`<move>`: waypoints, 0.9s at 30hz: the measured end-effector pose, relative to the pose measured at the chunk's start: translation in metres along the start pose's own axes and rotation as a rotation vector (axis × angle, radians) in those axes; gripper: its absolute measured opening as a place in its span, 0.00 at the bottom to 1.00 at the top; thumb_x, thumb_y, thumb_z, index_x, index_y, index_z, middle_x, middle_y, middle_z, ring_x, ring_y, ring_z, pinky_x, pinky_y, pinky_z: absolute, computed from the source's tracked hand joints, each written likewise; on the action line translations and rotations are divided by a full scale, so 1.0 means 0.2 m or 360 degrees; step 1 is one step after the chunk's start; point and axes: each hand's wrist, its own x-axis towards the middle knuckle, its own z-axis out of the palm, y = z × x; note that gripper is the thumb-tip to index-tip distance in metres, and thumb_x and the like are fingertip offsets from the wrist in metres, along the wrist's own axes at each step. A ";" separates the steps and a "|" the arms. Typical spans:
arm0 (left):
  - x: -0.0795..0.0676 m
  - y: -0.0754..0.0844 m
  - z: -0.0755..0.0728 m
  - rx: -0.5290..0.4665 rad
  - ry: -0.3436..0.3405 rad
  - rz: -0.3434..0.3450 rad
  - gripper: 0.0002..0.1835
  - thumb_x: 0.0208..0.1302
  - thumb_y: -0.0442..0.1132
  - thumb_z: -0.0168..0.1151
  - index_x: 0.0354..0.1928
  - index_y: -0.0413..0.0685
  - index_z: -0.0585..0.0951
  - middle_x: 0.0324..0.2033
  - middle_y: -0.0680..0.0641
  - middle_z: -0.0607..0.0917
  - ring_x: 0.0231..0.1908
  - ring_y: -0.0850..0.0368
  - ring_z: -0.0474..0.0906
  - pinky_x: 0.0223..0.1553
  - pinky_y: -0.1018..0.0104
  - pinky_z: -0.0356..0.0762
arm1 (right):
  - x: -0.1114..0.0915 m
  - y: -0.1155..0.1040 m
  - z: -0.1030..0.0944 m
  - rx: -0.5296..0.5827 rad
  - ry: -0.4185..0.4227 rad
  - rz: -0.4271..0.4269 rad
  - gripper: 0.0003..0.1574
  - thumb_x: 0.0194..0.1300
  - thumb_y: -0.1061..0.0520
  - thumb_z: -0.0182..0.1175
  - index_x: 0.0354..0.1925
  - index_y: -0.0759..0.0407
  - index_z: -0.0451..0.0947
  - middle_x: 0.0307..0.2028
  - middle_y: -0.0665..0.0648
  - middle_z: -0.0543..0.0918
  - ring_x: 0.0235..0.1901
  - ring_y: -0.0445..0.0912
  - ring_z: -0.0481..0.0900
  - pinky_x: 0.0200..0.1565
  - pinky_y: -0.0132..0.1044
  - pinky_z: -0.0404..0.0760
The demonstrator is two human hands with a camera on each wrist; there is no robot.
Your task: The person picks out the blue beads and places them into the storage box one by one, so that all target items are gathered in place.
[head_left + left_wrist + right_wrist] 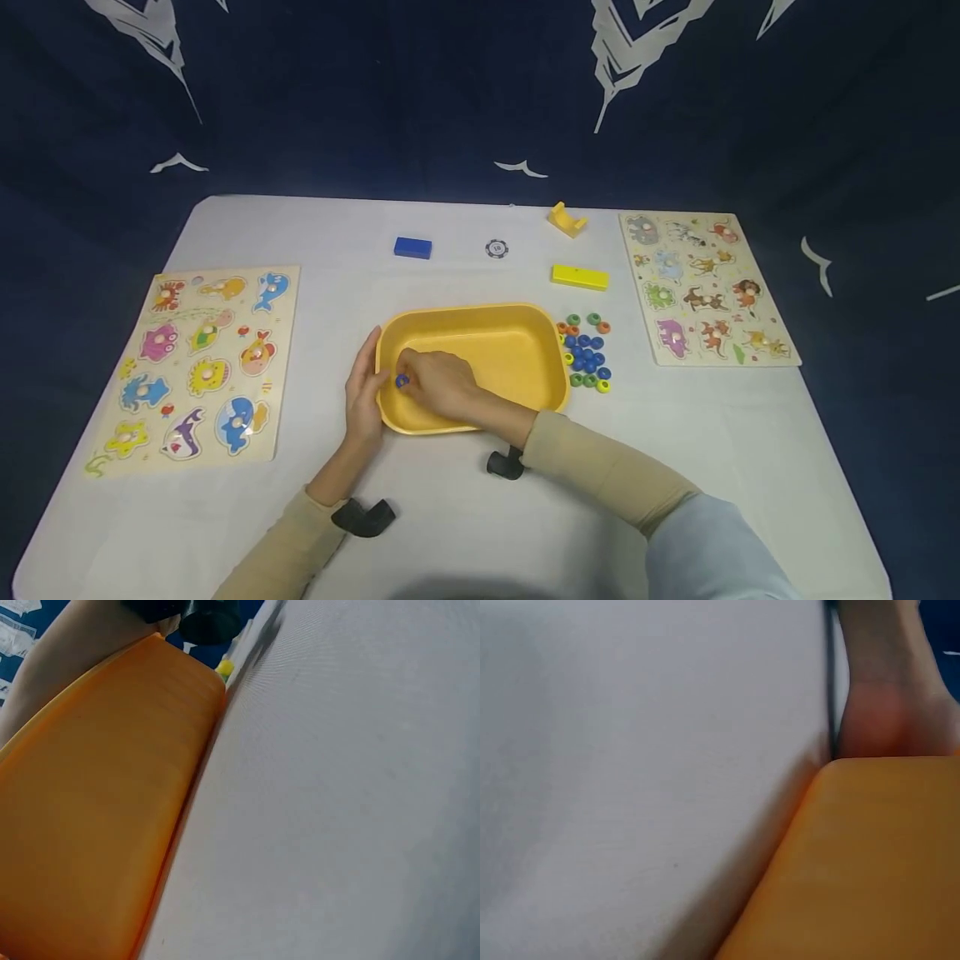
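A yellow tray (517, 350) lies in the middle of the table in the head view. My left hand (365, 400) holds its left end, fingers along the outer wall and thumb at the rim. Inside the tray's left part, my right hand (438, 383) has its fingers curled down, pinching a small blue bead (402, 381). The back of that hand hides part of the grip. In both wrist views the tray's outer wall (112, 810) fills much of the picture, and the fingertips are out of sight.
Several coloured beads (588, 354) lie against the tray's right end. Behind are a blue block (413, 247), a round chip (497, 248), a yellow bar (580, 277) and a yellow arch piece (566, 220). Animal puzzle boards lie left (202, 367) and right (705, 292).
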 end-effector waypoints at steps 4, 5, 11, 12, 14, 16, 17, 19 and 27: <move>-0.01 0.05 0.02 0.0019 0.0011 -0.0013 0.31 0.56 0.21 0.34 0.65 0.38 0.54 0.67 0.40 0.52 0.67 0.58 0.46 0.67 0.72 0.46 | 0.01 0.00 0.00 0.0008 -0.0054 0.0007 0.13 0.56 0.48 0.59 0.42 0.46 0.74 0.22 0.42 0.74 0.24 0.37 0.71 0.21 0.29 0.68; -0.01 0.06 0.02 0.0019 0.0014 -0.0019 0.31 0.56 0.21 0.34 0.65 0.38 0.54 0.67 0.40 0.52 0.67 0.57 0.46 0.67 0.72 0.46 | 0.00 0.00 -0.01 0.0038 -0.0043 0.0007 0.15 0.55 0.48 0.59 0.44 0.46 0.74 0.23 0.41 0.74 0.24 0.36 0.71 0.21 0.28 0.68; -0.01 0.06 0.02 0.0081 -0.0004 -0.0054 0.31 0.57 0.23 0.34 0.66 0.40 0.53 0.67 0.42 0.52 0.67 0.56 0.47 0.66 0.66 0.49 | -0.12 0.10 -0.17 0.0310 0.0433 -0.0173 0.20 0.54 0.49 0.61 0.47 0.49 0.75 0.25 0.41 0.77 0.21 0.36 0.69 0.23 0.27 0.68; -0.01 0.06 0.02 0.0091 -0.0004 -0.0056 0.32 0.57 0.23 0.34 0.66 0.40 0.53 0.67 0.43 0.52 0.67 0.56 0.47 0.66 0.66 0.49 | -0.16 0.13 -0.20 0.0372 0.0541 -0.0230 0.19 0.54 0.50 0.62 0.46 0.50 0.75 0.26 0.42 0.77 0.21 0.36 0.68 0.22 0.27 0.68; -0.01 0.05 0.02 0.0091 0.0003 -0.0053 0.32 0.57 0.23 0.35 0.66 0.41 0.53 0.67 0.43 0.52 0.67 0.57 0.48 0.66 0.67 0.49 | -0.25 0.22 -0.27 0.0489 0.0729 -0.0335 0.20 0.53 0.52 0.62 0.46 0.53 0.76 0.27 0.44 0.78 0.19 0.38 0.65 0.20 0.28 0.66; -0.02 0.05 0.02 0.0068 0.0010 -0.0047 0.32 0.57 0.23 0.35 0.66 0.41 0.53 0.67 0.43 0.52 0.67 0.58 0.47 0.66 0.69 0.49 | -0.35 0.34 -0.32 0.0617 0.0866 -0.0399 0.21 0.52 0.57 0.63 0.46 0.56 0.76 0.28 0.48 0.78 0.19 0.39 0.64 0.19 0.29 0.64; -0.02 0.05 0.02 0.0059 0.0013 -0.0043 0.32 0.57 0.23 0.35 0.66 0.41 0.53 0.67 0.43 0.52 0.67 0.58 0.47 0.66 0.70 0.49 | -0.40 0.40 -0.34 0.0679 0.0913 -0.0400 0.21 0.52 0.59 0.63 0.46 0.58 0.76 0.28 0.49 0.78 0.20 0.39 0.64 0.19 0.29 0.63; -0.02 0.05 0.02 0.0043 0.0007 -0.0039 0.32 0.57 0.23 0.35 0.66 0.40 0.53 0.67 0.42 0.52 0.67 0.58 0.46 0.66 0.72 0.49 | -0.50 0.54 -0.36 0.0756 0.1007 -0.0342 0.22 0.51 0.62 0.63 0.47 0.59 0.75 0.29 0.51 0.77 0.21 0.40 0.63 0.18 0.29 0.62; -0.02 0.05 0.02 0.0045 0.0006 -0.0046 0.31 0.58 0.23 0.35 0.66 0.41 0.53 0.67 0.42 0.52 0.67 0.57 0.48 0.67 0.63 0.48 | -0.76 0.96 -0.28 0.0677 0.1234 0.0268 0.21 0.52 0.62 0.63 0.47 0.58 0.76 0.27 0.49 0.74 0.22 0.39 0.62 0.18 0.29 0.60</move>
